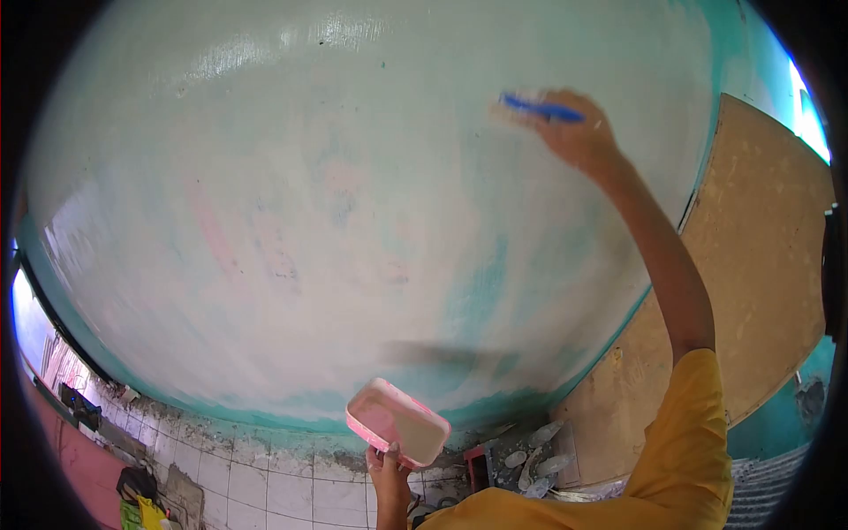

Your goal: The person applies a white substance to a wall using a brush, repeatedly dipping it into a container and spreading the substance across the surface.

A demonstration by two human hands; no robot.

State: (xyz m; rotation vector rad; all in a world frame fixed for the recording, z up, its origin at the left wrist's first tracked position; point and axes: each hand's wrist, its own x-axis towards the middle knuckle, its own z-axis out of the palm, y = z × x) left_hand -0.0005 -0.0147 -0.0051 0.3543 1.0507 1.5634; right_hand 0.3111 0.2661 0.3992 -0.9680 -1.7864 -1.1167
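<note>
Raised to the upper right, my right hand (583,134) is closed round the blue handle of a paintbrush (541,109). Its blurred bristle end points left, close to the wall (344,221). That wall carries streaky whitish paint over turquoise, with faint pink patches and wet-looking shine at the top left. Low in the middle, my left hand (387,473) grips the near edge of a pink rectangular tub (360,426), thumb on its side. Pale paint (417,433) lies inside the tilted tub.
A large brown wooden board (751,256) leans along the right side. Clear plastic bottles (548,464) and a dark red box (480,466) lie at the wall's foot. White floor tiles (247,486) run below. Bags (141,503) lie at the lower left, beside a pink surface (75,459).
</note>
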